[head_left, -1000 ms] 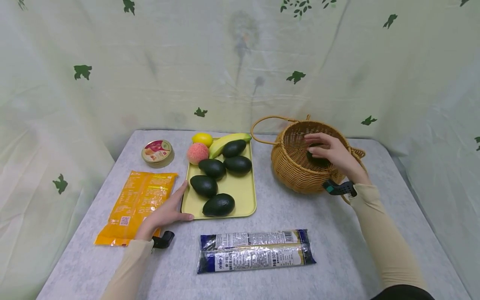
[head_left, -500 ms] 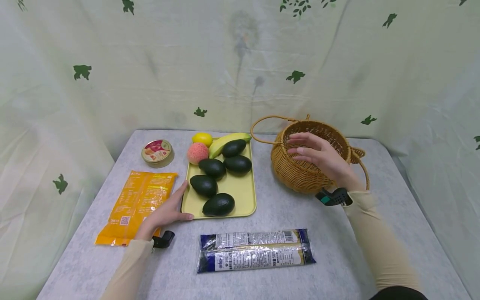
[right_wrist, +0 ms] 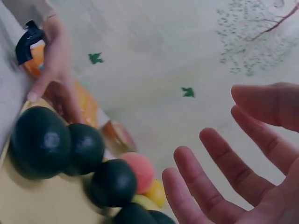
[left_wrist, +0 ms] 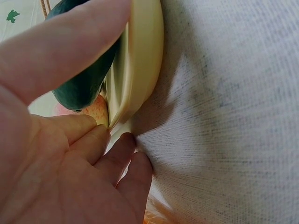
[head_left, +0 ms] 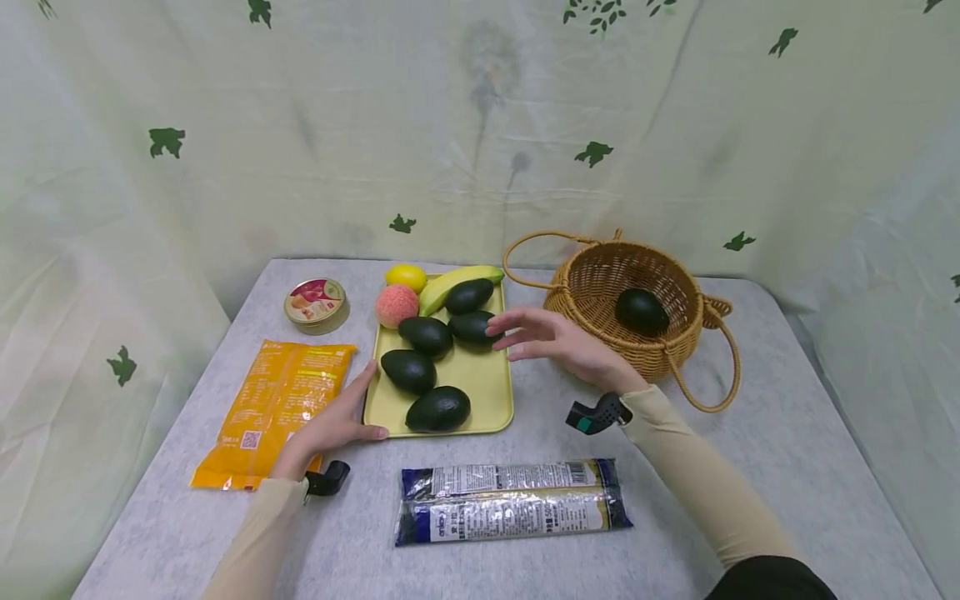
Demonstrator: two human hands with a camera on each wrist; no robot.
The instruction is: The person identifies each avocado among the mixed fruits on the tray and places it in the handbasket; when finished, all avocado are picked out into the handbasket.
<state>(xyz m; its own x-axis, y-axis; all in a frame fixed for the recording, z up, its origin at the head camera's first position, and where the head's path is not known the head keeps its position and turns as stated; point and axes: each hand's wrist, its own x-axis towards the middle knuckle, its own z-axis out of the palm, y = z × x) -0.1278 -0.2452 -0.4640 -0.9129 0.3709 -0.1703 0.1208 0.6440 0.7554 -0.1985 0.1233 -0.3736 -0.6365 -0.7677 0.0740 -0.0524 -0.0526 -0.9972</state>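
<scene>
1. Fingers of our left hand (head_left: 330,429) lie spread against the yellow tray (head_left: 487,393), presumably steadying it.
2. Five avocados (head_left: 438,410) sit on it, dark green and glossy.
3. Our right hand (head_left: 566,343), fingers wide, holds nothing near the tray's right edge.
4. Another avocado (head_left: 641,312) rests inside the wicker basket (head_left: 600,279), likely contained from rolling.

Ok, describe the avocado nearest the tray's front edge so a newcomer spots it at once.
On the grey table, a pale yellow tray sits left of the wicker basket. Near the tray's front edge lies a dark green avocado. Of the five there, it is closest to the long packet.
</scene>
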